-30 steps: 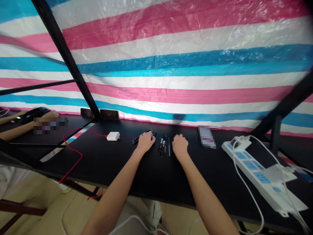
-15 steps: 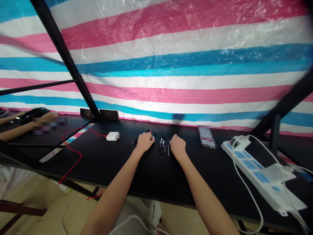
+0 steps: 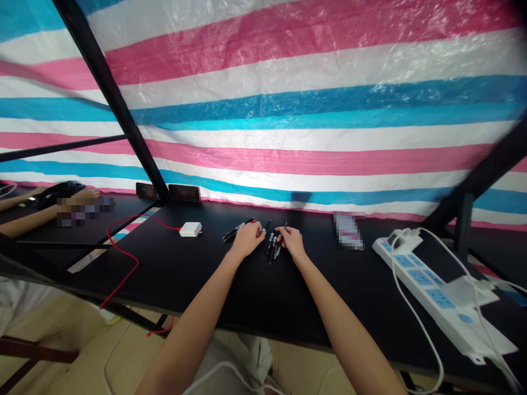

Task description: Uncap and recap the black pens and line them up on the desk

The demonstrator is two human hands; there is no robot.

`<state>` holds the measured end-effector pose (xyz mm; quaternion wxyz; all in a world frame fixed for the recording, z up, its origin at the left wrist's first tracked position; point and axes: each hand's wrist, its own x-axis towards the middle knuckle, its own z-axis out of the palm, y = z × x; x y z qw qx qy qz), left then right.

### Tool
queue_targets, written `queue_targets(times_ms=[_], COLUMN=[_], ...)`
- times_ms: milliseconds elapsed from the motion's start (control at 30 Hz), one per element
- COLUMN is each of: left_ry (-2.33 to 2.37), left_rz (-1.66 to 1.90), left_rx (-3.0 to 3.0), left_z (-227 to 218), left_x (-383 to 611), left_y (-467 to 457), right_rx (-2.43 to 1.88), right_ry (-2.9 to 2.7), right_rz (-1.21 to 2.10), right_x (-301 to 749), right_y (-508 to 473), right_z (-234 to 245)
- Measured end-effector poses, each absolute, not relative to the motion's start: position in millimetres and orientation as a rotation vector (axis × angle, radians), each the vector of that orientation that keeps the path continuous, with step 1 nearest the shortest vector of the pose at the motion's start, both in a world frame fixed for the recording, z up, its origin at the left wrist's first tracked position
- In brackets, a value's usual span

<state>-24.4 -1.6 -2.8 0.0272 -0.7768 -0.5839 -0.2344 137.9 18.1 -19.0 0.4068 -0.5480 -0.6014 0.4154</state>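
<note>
My left hand (image 3: 249, 240) is closed around a dark pen, whose end (image 3: 268, 224) sticks out past the thumb side. Behind and left of that hand lie several more pens (image 3: 229, 236), partly covered by it. Close by on the right, my right hand (image 3: 291, 241) pinches a thin, pale pen refill (image 3: 277, 253), with a slim tip showing above the fingers. Between the two hands, black pens with light markings (image 3: 270, 246) lie side by side on the black table (image 3: 263, 302). The right fingertips partly hide them.
A white charger (image 3: 190, 229) with a red cable (image 3: 135, 258) is at the left. Two phones (image 3: 184, 192) lean at the back. A blurred-out packet (image 3: 348, 230) and a white power strip (image 3: 432, 291) lie right. Another person's arm (image 3: 33, 219) rests far left.
My right hand has moved left to the pens and now pinches a refill that lay beside it. My left hand has shifted slightly right, with the pen still in it.
</note>
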Motion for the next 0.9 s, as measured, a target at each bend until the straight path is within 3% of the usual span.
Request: queue_targets(times_ms=[133, 900], left_ry=[-1.832, -1.653], left_rz=[-0.735, -0.879], left_rx=[-2.424, -2.585], left_z=[-1, 2], left_x=[-23, -21], left_y=[-3, -6], right_rx=[-1.223, -0.899], right_ry=[-1.287, -0.718], right_rz=[1.216, 1.369], right_x=[136, 136], right_y=[21, 21], right_z=[-23, -16])
